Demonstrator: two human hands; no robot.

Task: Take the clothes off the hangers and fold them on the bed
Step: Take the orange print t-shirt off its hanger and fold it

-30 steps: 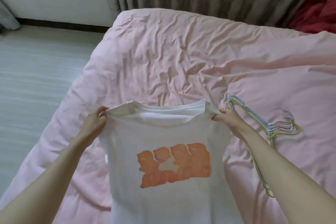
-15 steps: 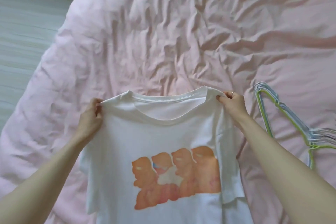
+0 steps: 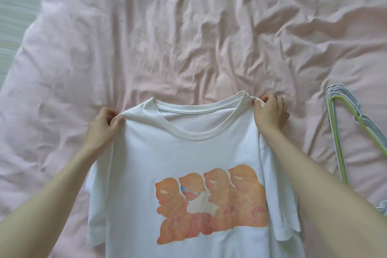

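A white T-shirt (image 3: 188,159) with an orange print on its chest hangs spread out in front of me over the pink bed (image 3: 167,37). My left hand (image 3: 102,125) pinches its left shoulder. My right hand (image 3: 271,112), with a ring on one finger, pinches the right shoulder. The collar faces away from me and the print faces up. The shirt's lower part runs out of the bottom of the view. No hanger is in the shirt.
A bunch of empty hangers (image 3: 343,132), green and pale blue, lies on the bed to the right of my right arm. The wrinkled pink cover stretches beyond the shirt. A strip of pale floor (image 3: 14,6) shows at the far left.
My view has tilted down and closer to the bed; the wall and curtain are gone. The shirt, still held by both shoulders, has moved forward and lower over the cover.
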